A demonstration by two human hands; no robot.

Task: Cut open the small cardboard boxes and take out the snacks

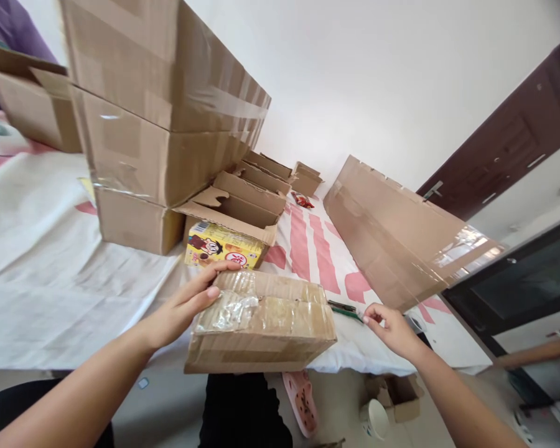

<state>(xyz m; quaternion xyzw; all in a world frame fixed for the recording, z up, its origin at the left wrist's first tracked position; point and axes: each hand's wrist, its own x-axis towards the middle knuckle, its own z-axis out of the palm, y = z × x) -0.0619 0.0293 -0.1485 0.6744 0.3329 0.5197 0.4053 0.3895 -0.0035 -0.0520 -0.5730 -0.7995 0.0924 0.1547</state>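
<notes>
A taped cardboard box [266,323] lies at the near edge of the cloth-covered table [51,274]. My left hand [186,305] rests flat against the box's left top edge, fingers stretched out. My right hand [389,326] is to the right of the box, fingers curled around a green-handled tool [348,311] lying on the cloth. What the fingertips grip is partly hidden.
A tall stack of taped cartons [158,118] stands at the left. An open carton with a yellow snack pack [224,246] sits behind the box. A long flat carton [401,236] leans at the right. A small red packet [302,200] lies farther back. A sandal [301,401] and cup [376,418] are on the floor.
</notes>
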